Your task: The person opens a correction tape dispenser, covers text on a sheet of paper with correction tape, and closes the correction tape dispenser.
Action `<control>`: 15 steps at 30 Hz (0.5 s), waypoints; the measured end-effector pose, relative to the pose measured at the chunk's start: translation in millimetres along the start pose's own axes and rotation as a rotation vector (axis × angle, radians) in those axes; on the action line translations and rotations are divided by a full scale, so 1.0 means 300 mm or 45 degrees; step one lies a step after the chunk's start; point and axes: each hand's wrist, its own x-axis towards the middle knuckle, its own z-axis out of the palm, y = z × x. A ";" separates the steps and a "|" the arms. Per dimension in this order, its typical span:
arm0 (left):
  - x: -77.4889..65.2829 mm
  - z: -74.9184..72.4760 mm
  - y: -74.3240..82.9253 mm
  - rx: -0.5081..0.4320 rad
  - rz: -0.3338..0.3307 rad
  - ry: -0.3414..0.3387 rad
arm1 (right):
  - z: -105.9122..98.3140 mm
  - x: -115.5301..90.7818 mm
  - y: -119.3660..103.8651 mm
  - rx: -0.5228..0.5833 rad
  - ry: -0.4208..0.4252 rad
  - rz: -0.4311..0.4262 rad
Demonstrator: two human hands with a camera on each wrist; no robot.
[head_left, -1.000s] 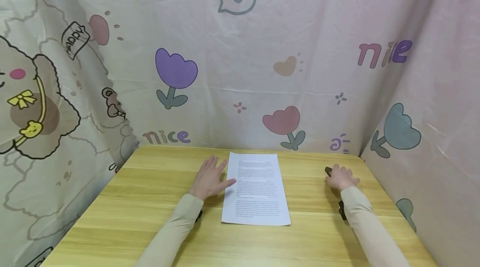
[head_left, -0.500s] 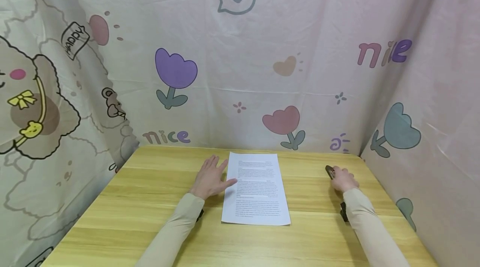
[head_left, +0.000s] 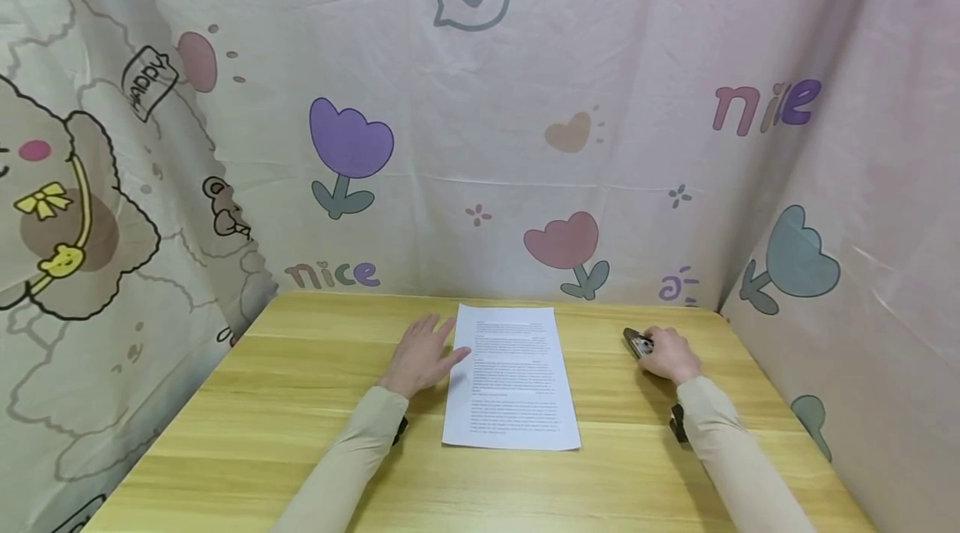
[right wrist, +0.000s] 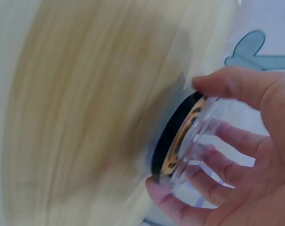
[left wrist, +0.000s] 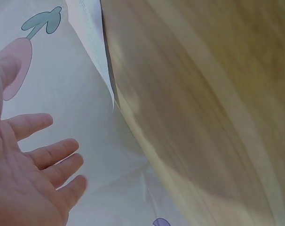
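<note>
A sheet of printed paper (head_left: 510, 383) lies on the wooden table. Beside its left edge is my left hand (head_left: 420, 356), fingers spread and thumb reaching over the edge; whether it touches the paper I cannot tell. In the left wrist view that hand (left wrist: 39, 169) holds nothing. Out to the right, my right hand (head_left: 671, 356) grips a small object (head_left: 639, 342) just above the table. The right wrist view shows this object (right wrist: 180, 136) with a black face, an orange patterned band and a clear body, between the thumb and fingers of my right hand (right wrist: 246, 155).
The wooden table (head_left: 300, 366) ends against a printed cloth (head_left: 480, 141) at the back. More of this cloth hangs at the left and right sides. Bare tabletop lies between the paper and my right hand.
My right hand has moved left toward the paper with the small object, which now shows more fully. My left hand has barely moved, its thumb slightly raised. The paper stays in place.
</note>
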 end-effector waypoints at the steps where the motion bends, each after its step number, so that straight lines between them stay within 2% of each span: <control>1: 0.001 0.000 0.000 -0.006 -0.003 0.008 | 0.005 0.001 -0.013 0.012 0.000 -0.012; 7: 0.009 0.002 0.003 -0.042 -0.031 0.033 | 0.036 0.001 -0.093 0.082 0.019 -0.088; 15: 0.014 -0.005 0.015 -0.238 -0.148 0.024 | 0.084 0.011 -0.210 0.088 0.010 -0.189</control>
